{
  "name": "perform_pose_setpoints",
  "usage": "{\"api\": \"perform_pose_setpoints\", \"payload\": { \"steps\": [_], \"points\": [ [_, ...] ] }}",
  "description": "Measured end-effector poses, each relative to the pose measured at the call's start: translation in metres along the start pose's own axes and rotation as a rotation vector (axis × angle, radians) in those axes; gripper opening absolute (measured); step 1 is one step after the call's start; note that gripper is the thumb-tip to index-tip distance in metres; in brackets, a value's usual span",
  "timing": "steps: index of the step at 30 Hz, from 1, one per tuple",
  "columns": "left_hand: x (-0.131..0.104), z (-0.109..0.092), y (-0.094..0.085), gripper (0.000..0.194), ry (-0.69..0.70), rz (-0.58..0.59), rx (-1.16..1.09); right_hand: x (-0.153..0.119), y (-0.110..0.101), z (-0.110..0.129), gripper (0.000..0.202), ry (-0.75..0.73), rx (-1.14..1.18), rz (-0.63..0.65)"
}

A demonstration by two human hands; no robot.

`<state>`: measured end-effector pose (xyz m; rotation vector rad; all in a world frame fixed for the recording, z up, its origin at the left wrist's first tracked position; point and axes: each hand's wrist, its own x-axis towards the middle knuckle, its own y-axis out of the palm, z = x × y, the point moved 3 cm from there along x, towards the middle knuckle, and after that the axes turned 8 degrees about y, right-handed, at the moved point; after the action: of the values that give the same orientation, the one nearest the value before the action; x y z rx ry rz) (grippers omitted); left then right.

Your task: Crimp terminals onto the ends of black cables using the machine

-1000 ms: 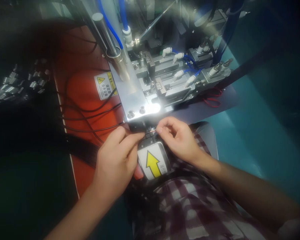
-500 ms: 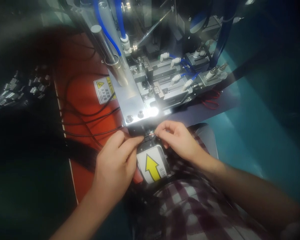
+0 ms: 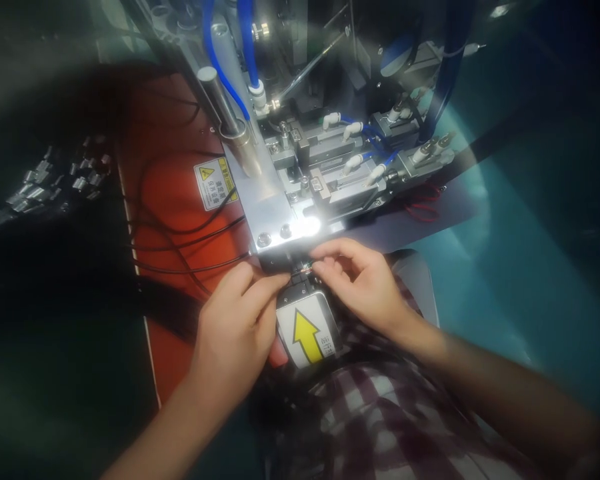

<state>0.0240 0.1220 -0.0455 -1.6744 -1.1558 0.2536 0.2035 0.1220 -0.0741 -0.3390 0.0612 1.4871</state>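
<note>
At the machine's front end, my left hand (image 3: 237, 317) has its thumb and index finger pressed together at the left side of a narrow slot; what they hold is hidden. Across from it is my right hand (image 3: 363, 280), its index fingertip and thumb tip slightly apart. Beside that thumb lies a tiny thin reddish piece (image 3: 306, 269), too small to name, in the dark slot between the hands. Just below sits a black block with a white label bearing a yellow arrow (image 3: 306, 333). A shiny metal plate (image 3: 265, 207) is right above the fingers.
Pneumatic cylinders (image 3: 353, 193) with white fittings and blue hoses (image 3: 247, 47) stand behind the plate. Black cables (image 3: 180, 270) cross the orange surface (image 3: 167, 363) at left, near a warning label (image 3: 215, 183). Shiny small metal parts (image 3: 35, 190) lie far left.
My right index finger and thumb have come apart from their pinch at the reddish piece. My left hand keeps its pinch in the same spot. The whole view has shifted slightly.
</note>
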Motion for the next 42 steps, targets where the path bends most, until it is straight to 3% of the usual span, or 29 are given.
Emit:
{"api": "perform_pose_setpoints", "payload": {
  "steps": [4, 8, 16, 38, 42],
  "points": [
    [0.000, 0.001, 0.001, 0.022, -0.008, 0.011, -0.010, 0.001, 0.002, 0.001, 0.001, -0.078, -0.049, -0.021],
    [-0.001, 0.001, 0.002, 0.022, -0.029, 0.017, -0.018, 0.003, 0.003, -0.001, 0.008, -0.113, -0.104, -0.003],
    [0.000, 0.001, 0.001, 0.023, -0.030, 0.022, -0.014, 0.004, 0.002, -0.009, 0.007, -0.054, -0.082, 0.037],
    [-0.001, 0.001, 0.001, 0.024, -0.032, 0.027, 0.015, 0.004, 0.003, -0.006, 0.011, -0.082, -0.158, 0.059],
    [-0.001, 0.000, 0.001, 0.024, -0.031, 0.025, 0.005, 0.003, 0.005, -0.004, 0.012, -0.026, -0.159, 0.062]
  ]
}}
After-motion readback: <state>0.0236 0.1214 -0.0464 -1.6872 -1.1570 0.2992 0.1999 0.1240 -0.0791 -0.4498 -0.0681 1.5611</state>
